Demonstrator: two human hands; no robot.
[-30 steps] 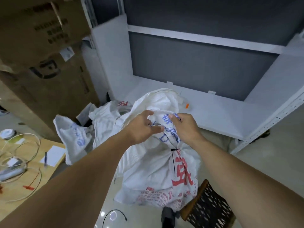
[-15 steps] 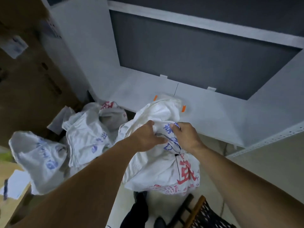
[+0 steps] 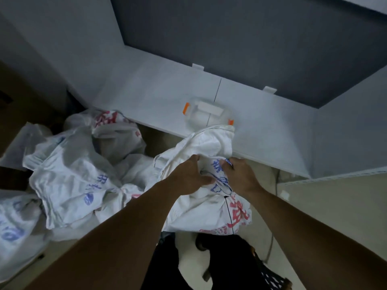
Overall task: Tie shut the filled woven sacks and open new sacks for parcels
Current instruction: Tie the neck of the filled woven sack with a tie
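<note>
Both hands grip the white sack's bunched, apparently tied neck.

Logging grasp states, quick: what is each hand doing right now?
Left hand: closed, gripping the gathered top of the white woven sack.
Right hand: closed, gripping the same sack top.

Heaped sacks crowd the left; shelf lies bare ahead.

At your 12 o'clock a white shelf backs onto a dark grey panel, with a clear orange-clipped box on it. Beige floor lies at 3 o'clock, brown cardboard at 9. Light is dim.
</note>
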